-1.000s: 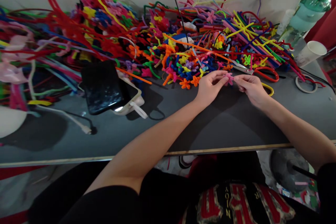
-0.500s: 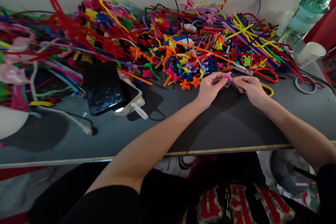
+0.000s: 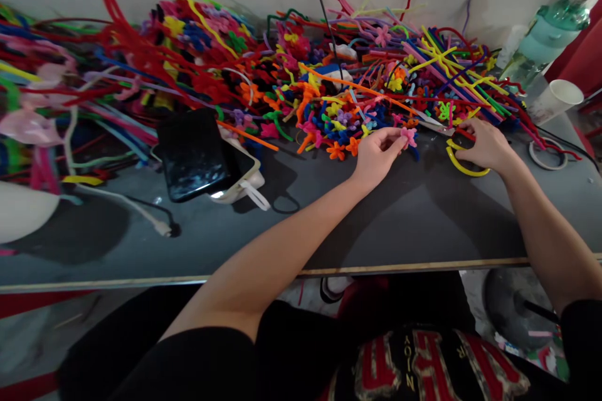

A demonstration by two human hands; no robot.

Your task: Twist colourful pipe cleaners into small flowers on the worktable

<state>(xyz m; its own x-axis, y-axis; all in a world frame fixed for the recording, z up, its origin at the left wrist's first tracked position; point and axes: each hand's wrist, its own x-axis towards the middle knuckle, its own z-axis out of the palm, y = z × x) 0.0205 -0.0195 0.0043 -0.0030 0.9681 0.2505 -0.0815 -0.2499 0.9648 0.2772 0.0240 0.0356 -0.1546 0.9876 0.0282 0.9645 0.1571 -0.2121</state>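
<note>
Pinching the pink flower (image 3: pixel 411 136) between thumb and fingertips, the left hand (image 3: pixel 379 153) is positioned before the multicoloured pile (image 3: pixel 339 118); the right hand (image 3: pixel 487 145) is over the scissors (image 3: pixel 436 124); whether it grips them cannot be determined.
</note>
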